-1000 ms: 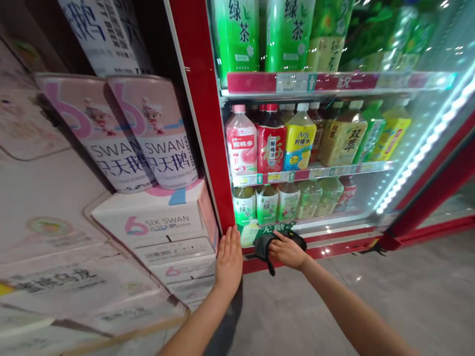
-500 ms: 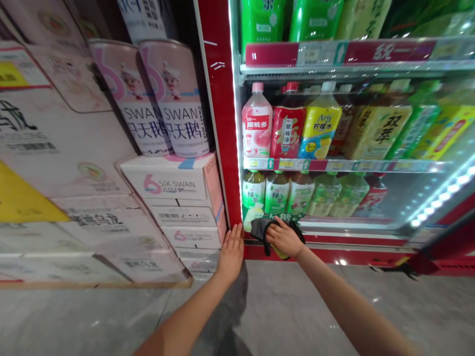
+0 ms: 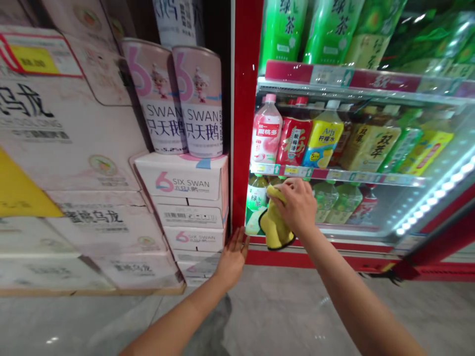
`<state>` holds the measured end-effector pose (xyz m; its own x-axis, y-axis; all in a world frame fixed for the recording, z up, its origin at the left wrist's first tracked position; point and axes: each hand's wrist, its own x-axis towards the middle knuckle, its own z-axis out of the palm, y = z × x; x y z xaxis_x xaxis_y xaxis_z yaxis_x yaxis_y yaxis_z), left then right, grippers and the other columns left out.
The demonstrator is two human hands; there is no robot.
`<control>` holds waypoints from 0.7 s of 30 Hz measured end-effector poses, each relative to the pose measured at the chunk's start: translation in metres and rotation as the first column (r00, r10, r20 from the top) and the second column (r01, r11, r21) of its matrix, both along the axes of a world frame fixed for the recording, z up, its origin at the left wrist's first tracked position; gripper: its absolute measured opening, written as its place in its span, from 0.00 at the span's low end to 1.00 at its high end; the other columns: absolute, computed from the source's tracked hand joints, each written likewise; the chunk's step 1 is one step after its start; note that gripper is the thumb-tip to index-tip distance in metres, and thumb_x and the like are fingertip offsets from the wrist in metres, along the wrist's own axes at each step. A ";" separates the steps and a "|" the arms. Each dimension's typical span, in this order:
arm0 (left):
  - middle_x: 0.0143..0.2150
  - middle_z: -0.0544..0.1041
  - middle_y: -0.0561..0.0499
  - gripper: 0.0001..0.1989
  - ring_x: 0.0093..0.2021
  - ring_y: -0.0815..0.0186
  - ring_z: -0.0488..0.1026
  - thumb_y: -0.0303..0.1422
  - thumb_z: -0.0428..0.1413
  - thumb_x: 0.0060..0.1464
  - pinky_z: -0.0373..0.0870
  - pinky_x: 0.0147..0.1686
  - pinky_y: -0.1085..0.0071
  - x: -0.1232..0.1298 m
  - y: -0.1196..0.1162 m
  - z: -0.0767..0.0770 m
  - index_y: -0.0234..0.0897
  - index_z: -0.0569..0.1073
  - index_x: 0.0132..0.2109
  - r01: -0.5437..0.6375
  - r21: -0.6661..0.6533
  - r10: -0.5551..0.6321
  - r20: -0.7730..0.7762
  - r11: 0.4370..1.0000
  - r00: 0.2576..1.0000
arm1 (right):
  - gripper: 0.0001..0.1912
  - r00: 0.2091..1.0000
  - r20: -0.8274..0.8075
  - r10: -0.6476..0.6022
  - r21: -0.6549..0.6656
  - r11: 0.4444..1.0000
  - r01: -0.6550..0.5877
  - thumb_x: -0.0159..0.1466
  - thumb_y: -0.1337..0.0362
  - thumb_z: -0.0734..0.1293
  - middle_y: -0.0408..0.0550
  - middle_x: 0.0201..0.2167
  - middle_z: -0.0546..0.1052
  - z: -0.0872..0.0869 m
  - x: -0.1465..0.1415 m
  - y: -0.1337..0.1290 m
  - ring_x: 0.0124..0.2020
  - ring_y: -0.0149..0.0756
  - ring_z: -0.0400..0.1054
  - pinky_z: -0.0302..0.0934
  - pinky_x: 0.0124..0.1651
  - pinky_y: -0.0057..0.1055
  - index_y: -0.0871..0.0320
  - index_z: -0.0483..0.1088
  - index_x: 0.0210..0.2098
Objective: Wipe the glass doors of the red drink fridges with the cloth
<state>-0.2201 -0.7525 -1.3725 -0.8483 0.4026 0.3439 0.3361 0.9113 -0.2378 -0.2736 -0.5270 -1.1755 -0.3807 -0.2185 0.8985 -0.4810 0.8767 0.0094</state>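
Observation:
My right hand [image 3: 300, 205] grips a yellow cleaning cloth [image 3: 275, 225] with a dark edge, in front of the lowest bottles of a drinks fridge. The cloth hangs below my fingers and covers part of the bottles behind it. Left of it shows a green tea bottle [image 3: 257, 192] on the bottom shelf. My left hand [image 3: 234, 256] lies with fingers stretched against the lower corner of the red fridge frame [image 3: 240, 148], beside the stacked white cartons [image 3: 185, 178].
Above the bottom shelf runs the middle shelf edge [image 3: 334, 174], with a row of juice bottles. Two tall pink cans [image 3: 202, 104] stand on the cartons at left. The fridge door [image 3: 441, 247] is swung out at right. Grey tiled floor [image 3: 282, 316] lies below.
My right hand has risen with the cloth, which now shows its yellow side instead of mostly grey. My left hand stays at the frame's lower corner. The view has shifted slightly.

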 end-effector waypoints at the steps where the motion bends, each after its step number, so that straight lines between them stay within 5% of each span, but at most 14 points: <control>1: 0.77 0.41 0.32 0.40 0.77 0.47 0.44 0.32 0.57 0.57 0.53 0.71 0.51 0.001 0.000 0.002 0.32 0.53 0.73 0.002 0.001 -0.002 0.010 1.000 1.000 | 0.09 0.992 -0.106 -0.065 -0.060 0.996 0.059 0.68 0.55 0.67 0.48 0.38 0.76 0.004 -0.010 -0.003 0.38 0.39 0.66 0.55 0.40 0.34 0.52 0.76 0.41; 3: 0.77 0.39 0.31 0.41 0.77 0.47 0.43 0.33 0.58 0.56 0.51 0.71 0.50 0.003 0.000 0.005 0.31 0.53 0.73 0.008 -0.003 -0.008 0.041 1.000 0.999 | 0.08 0.953 -0.281 -0.111 -0.151 0.986 0.071 0.69 0.58 0.66 0.46 0.32 0.75 0.002 -0.031 -0.010 0.34 0.37 0.64 0.55 0.43 0.36 0.52 0.76 0.38; 6: 0.77 0.39 0.32 0.40 0.77 0.49 0.42 0.31 0.56 0.57 0.49 0.72 0.48 0.005 -0.003 0.007 0.32 0.53 0.73 0.021 -0.015 -0.020 0.055 1.000 0.998 | 0.09 0.922 -0.380 -0.068 -0.175 0.984 0.000 0.70 0.62 0.63 0.46 0.32 0.76 -0.027 -0.052 -0.017 0.34 0.37 0.66 0.58 0.46 0.37 0.53 0.76 0.38; 11: 0.77 0.47 0.34 0.35 0.76 0.52 0.47 0.27 0.53 0.58 0.52 0.71 0.52 0.006 -0.005 0.002 0.33 0.58 0.72 0.059 -0.043 -0.063 -0.088 0.997 0.994 | 0.22 0.990 -0.131 0.052 0.055 0.997 -0.045 0.67 0.53 0.67 0.58 0.56 0.73 -0.083 -0.041 0.000 0.61 0.56 0.64 0.52 0.68 0.55 0.52 0.73 0.57; 14: 0.76 0.49 0.33 0.33 0.76 0.52 0.49 0.27 0.53 0.58 0.52 0.71 0.51 0.005 -0.002 0.003 0.33 0.59 0.71 0.068 -0.048 -0.074 -0.133 0.996 0.988 | 0.29 0.994 -0.072 0.080 0.139 0.988 -0.069 0.65 0.50 0.69 0.61 0.67 0.65 -0.077 -0.031 0.006 0.70 0.63 0.55 0.46 0.71 0.64 0.51 0.68 0.63; 18: 0.76 0.47 0.31 0.37 0.76 0.50 0.47 0.31 0.54 0.57 0.48 0.72 0.47 0.005 0.005 0.010 0.31 0.56 0.72 0.088 -0.043 -0.093 -0.116 0.995 0.989 | 0.35 0.992 -0.108 0.062 -0.042 0.997 -0.067 0.67 0.59 0.66 0.65 0.74 0.52 -0.041 -0.035 -0.016 0.75 0.62 0.43 0.42 0.71 0.68 0.58 0.56 0.71; 21: 0.77 0.47 0.33 0.37 0.76 0.51 0.47 0.32 0.54 0.58 0.48 0.72 0.46 0.003 0.006 0.009 0.32 0.56 0.72 0.058 -0.061 -0.065 -0.111 0.996 0.992 | 0.33 0.987 -0.087 0.138 0.034 0.990 -0.136 0.67 0.66 0.65 0.62 0.73 0.57 -0.047 -0.036 -0.030 0.75 0.57 0.46 0.43 0.73 0.64 0.58 0.57 0.70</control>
<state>-0.2174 -0.7469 -1.3636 -0.7784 0.4748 0.4106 0.3592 0.8734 -0.3288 -0.3100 -0.5571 -1.2222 -0.2647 -0.2885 0.9202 -0.5926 0.8014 0.0808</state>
